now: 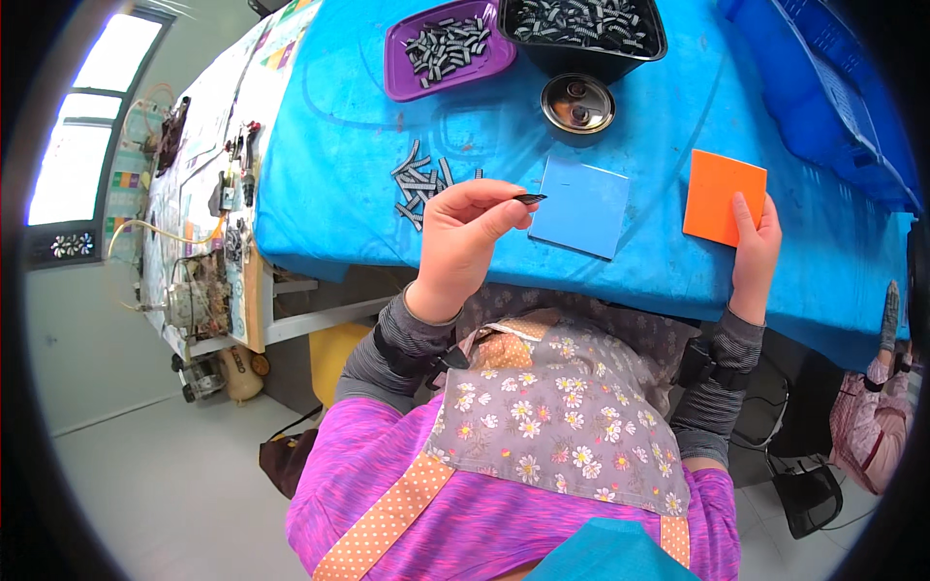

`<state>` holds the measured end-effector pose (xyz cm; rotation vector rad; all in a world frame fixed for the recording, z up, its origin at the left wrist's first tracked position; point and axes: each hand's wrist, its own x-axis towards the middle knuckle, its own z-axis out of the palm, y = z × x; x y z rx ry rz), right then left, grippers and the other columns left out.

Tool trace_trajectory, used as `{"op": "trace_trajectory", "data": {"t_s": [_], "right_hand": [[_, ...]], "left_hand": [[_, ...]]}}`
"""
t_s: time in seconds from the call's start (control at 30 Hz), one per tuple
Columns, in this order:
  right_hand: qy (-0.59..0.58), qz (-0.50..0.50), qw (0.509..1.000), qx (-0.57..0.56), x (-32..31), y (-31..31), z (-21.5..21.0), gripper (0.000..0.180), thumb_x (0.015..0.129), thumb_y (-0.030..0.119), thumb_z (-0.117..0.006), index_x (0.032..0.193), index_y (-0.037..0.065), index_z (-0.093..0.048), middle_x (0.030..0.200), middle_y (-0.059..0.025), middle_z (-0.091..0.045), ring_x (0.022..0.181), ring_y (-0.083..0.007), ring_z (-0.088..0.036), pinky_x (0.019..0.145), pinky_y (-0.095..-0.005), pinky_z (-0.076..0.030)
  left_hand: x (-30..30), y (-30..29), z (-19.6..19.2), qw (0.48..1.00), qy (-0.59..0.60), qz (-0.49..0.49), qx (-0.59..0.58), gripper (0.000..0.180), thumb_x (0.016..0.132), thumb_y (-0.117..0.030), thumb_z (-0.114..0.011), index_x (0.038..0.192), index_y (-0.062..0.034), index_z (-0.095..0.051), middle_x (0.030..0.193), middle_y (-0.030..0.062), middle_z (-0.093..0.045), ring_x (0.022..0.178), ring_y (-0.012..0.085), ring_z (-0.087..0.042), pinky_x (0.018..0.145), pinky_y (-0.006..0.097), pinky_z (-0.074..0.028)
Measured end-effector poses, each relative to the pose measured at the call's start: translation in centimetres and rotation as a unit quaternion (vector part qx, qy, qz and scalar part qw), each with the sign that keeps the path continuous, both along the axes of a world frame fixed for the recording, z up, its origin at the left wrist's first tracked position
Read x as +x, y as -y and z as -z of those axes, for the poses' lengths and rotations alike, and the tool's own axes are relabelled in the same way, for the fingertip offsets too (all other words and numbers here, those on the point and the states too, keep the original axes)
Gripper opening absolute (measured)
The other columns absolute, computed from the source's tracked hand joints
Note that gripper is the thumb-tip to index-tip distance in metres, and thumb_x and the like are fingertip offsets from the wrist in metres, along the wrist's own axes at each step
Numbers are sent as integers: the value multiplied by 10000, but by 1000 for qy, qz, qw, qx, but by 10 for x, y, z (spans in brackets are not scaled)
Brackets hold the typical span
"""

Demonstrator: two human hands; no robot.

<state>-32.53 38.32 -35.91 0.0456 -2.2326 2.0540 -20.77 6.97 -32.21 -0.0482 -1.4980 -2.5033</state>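
My left hand (465, 237) is raised over the table's near edge and pinches a small dark metal piece (530, 198) between thumb and forefinger. Just beyond it lies a loose heap of similar grey pieces (418, 182) on the blue table cover (339, 145). A light blue square pad (581, 205) lies flat to the right of the pinched piece. My right hand (755, 247) holds the lower right corner of an orange square pad (723, 196), thumb on top.
At the far side stand a purple tray (446, 46) and a black bin (581, 29), both holding several grey pieces, and a round metal tin (577, 103). A blue crate (833, 87) sits at the right. A cluttered workbench (203, 223) runs along the left.
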Motion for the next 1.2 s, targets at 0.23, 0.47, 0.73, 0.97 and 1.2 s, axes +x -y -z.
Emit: {"op": "trace_trajectory", "data": {"t_s": [0.23,0.47,0.73,0.97,1.2], "right_hand": [[-4,-21,1000,-20,1,3,1,251,920,153,-584,1091,-29,-575,1005,-45,-624,908,-90,-566,819,-230,-441],[-8,-7,1000,-16,2,1,2,272,915,154,-590,1111,-34,-567,1016,-56,-625,931,-100,-571,828,-234,-444],[-16,-31,999,-9,-1,-1,5,260,920,152,-585,1105,-30,-565,1002,-46,-625,909,-89,-570,816,-232,-446],[-12,-13,1000,-11,2,3,-1,264,917,165,-591,1093,-30,-566,1000,-46,-628,906,-92,-573,802,-237,-451],[-9,-23,1000,-13,3,3,0,268,914,168,-595,1093,-30,-566,995,-53,-630,902,-91,-574,796,-231,-452]], "left_hand": [[-26,50,-63,924,-113,-285,-230,135,825,21,-644,957,37,-666,880,127,-680,767,145,-641,699,232,-512],[-76,115,-86,735,7,-247,-631,191,796,-171,-688,897,-9,-700,762,109,-681,683,189,-644,626,282,-488],[-33,66,-41,670,269,7,-691,277,766,-247,-704,846,17,-681,719,120,-659,649,210,-631,600,308,-475],[-39,66,-12,700,188,0,-688,241,733,-212,-724,829,4,-677,726,106,-660,675,197,-631,624,298,-480],[-38,61,-12,763,182,-9,-621,174,754,-127,-706,824,15,-633,737,69,-641,696,140,-614,639,280,-474]]}}
